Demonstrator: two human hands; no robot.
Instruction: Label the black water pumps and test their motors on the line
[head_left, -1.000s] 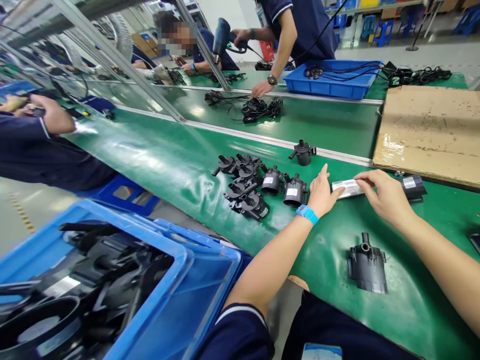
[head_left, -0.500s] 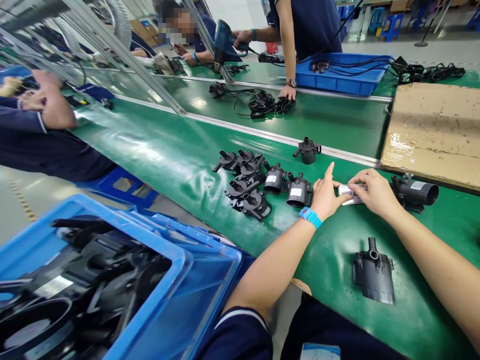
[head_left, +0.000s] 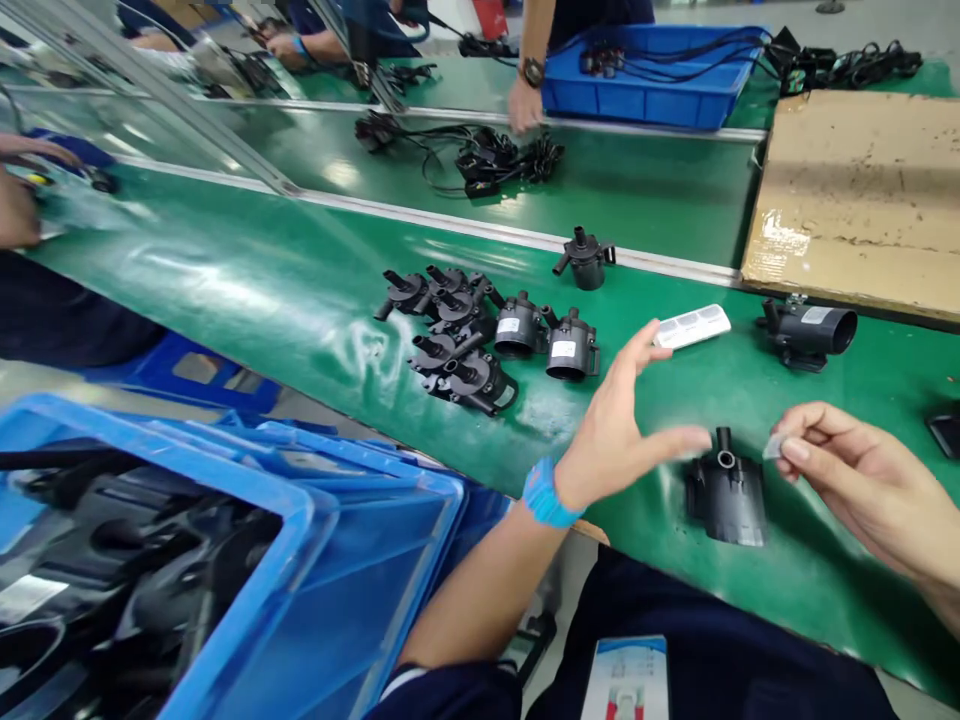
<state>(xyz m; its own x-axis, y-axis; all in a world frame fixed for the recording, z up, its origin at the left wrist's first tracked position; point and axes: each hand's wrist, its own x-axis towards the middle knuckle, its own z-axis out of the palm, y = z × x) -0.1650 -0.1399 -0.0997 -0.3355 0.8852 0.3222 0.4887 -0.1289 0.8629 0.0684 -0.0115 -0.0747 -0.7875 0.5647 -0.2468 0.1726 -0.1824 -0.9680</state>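
A small pale label (head_left: 773, 447) is pinched by the right hand (head_left: 855, 475), just beside a black pump (head_left: 731, 507) stood upright on the green bench (head_left: 300, 270). The left hand (head_left: 609, 435) is held spread, one fingertip overlapping the end of a white label strip (head_left: 696, 327); whether contact is made cannot be told.

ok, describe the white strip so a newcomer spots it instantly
At the green bench, find the cardboard. Off its near left corner, the white strip lies by the left hand. It's flat and white; nearby pumps are bulky and black.
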